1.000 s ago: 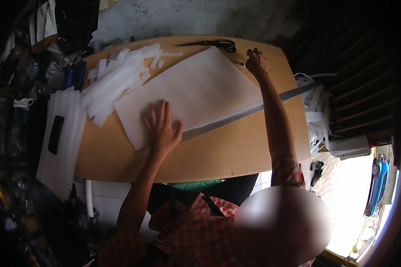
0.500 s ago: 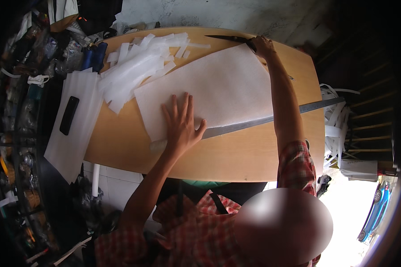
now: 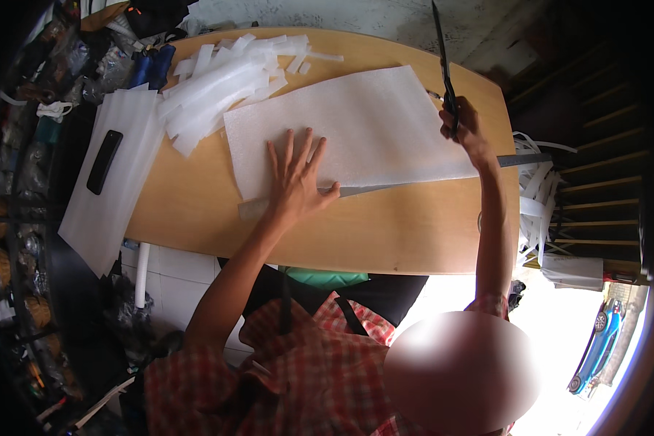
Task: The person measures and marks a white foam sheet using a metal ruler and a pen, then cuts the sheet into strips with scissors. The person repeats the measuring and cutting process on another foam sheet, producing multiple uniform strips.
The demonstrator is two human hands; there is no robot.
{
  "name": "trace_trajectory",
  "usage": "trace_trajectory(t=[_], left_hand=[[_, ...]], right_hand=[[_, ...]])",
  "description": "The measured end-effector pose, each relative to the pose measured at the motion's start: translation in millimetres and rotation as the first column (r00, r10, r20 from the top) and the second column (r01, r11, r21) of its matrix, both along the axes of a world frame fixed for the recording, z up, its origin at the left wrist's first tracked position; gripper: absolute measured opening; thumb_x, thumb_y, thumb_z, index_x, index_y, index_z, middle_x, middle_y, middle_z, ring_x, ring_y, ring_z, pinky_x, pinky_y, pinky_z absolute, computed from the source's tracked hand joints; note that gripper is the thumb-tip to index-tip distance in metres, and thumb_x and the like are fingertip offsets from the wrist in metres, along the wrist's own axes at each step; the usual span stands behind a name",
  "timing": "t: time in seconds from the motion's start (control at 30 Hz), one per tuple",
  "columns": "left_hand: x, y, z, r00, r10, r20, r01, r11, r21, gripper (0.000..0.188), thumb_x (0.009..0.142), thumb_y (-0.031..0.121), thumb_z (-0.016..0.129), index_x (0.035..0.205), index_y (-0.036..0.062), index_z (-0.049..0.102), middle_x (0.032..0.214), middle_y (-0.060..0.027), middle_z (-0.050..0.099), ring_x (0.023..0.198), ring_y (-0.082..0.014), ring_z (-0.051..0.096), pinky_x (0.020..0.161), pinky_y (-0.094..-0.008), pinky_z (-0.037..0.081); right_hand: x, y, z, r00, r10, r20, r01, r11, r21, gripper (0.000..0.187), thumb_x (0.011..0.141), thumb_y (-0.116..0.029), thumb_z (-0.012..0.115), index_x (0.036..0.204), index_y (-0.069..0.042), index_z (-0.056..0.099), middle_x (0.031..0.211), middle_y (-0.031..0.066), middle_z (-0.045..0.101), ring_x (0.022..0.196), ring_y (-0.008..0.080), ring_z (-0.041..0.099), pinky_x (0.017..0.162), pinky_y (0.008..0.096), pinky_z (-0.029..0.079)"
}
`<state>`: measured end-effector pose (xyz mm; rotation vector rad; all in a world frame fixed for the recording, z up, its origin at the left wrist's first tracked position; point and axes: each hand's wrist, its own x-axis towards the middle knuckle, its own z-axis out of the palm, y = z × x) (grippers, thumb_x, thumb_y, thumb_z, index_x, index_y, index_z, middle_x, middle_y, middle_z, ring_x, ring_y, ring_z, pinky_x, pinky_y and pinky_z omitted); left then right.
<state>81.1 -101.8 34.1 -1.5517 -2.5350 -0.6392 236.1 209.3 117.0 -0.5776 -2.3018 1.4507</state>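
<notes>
"Lying at the far left was a black phone [image 3: 104, 161], flat on a stack of long white sheets [image 3: 87, 225] at the left end of the wooden table [image 3: 327, 243]!"

"And next to that?"

"A loose heap of white strips [image 3: 214, 102], crisscrossed on the far left part of the tabletop, and just beside it came the big one: a white foam-like sheet [image 3: 378, 116], set aslant across the middle of the table!"

"Who had hold of it?"

"The left hand [image 3: 294, 174], palm down on its near left part, and what a stretch: fingers spread wide, fanned toward the far side, the thumb stuck out to the right by the near edge!"

"Anything under there?"

"A long grey bar [image 3: 361, 191] ran along that near edge, partly covered by the sheet, its other end poking out to the right past the right forearm [image 3: 493, 225]!"

"And the right hand [image 3: 463, 125]?"

"Just beyond the sheet's right edge, fingers curled around the handles of black scissors [image 3: 445, 69], blades aimed at the far side!"

"Which fingers sat in the loops?"

"Couldn't tell; the grip partly hid the handles."

"And off the right side?"

"A tangle of thin white strips [image 3: 536, 207] hung just beside the table and, well apart in the brightness, stood a blue car [image 3: 597, 341]!"
</notes>
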Motion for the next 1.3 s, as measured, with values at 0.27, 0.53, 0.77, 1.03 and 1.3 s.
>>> trace_trajectory(t=[0.27,0.53,0.77,1.03,1.3], left_hand=[[5.1,-7.3,-4.3,0.957,-0.291,-0.011,0.290,0.949,0.127,0.048,0.077,0.030,0.068,0.119,0.0078,0.061,0.134,-0.0094,0.049,0.130,-0.0317,0.039,0.107,-0.0581,0.025],[20.6,-12.9,-9.6,0.924,-0.351,-0.154,0.382,0.875,0.297,0.024,0.077,0.008,0.070,0.100,0.0032,0.067,0.104,-0.0074,0.066,0.098,-0.0254,0.061,0.087,-0.0385,0.046],[33.1,-23.2,-2.3,0.885,-0.421,-0.196,0.460,0.853,0.244,0.014,0.075,0.002,0.064,0.089,0.0033,0.063,0.089,-0.0049,0.063,0.082,-0.0197,0.058,0.077,-0.0341,0.047],[49.4,-30.8,-2.6,0.887,-0.421,-0.189,0.461,0.827,0.321,0.012,0.077,0.004,0.066,0.089,0.0030,0.064,0.087,-0.0040,0.062,0.077,-0.0183,0.056,0.073,-0.0339,0.045],[50.9,-33.5,-7.8,0.895,-0.411,-0.171,0.446,0.828,0.341,0.011,0.076,0.003,0.067,0.087,0.0021,0.065,0.086,-0.0049,0.063,0.079,-0.0186,0.057,0.074,-0.0340,0.046]], right_hand=[[142.4,-224.7,-22.1,0.994,0.033,0.108,0.043,0.769,-0.638,0.097,0.057,-0.087,0.055,0.100,-0.001,0.045,0.065,0.0026,0.047,0.050,0.0098,0.048,0.046,0.0221,0.039],[188.0,-311.6,-35.5,0.973,0.087,0.215,0.111,0.640,-0.760,0.103,0.061,-0.083,0.059,0.113,0.004,0.045,0.070,0.0015,0.050,0.058,0.0075,0.049,0.051,0.0234,0.041],[169.6,-316.7,-51.8,0.981,-0.009,0.193,0.126,0.785,-0.607,0.097,0.062,-0.083,0.057,0.103,0.004,0.047,0.064,0.0007,0.050,0.053,0.0069,0.049,0.048,0.0224,0.038],[164.1,-306.4,-54.0,0.974,0.061,0.220,0.102,0.748,-0.656,0.088,0.070,-0.075,0.061,0.106,0.005,0.052,0.077,0.0038,0.052,0.067,0.0092,0.047,0.058,0.0262,0.041],[161.2,-297.9,-55.0,0.981,0.043,0.189,0.078,0.806,-0.587,0.082,0.071,-0.071,0.064,0.101,0.005,0.055,0.077,0.0033,0.053,0.067,0.0083,0.047,0.058,0.0249,0.040]])
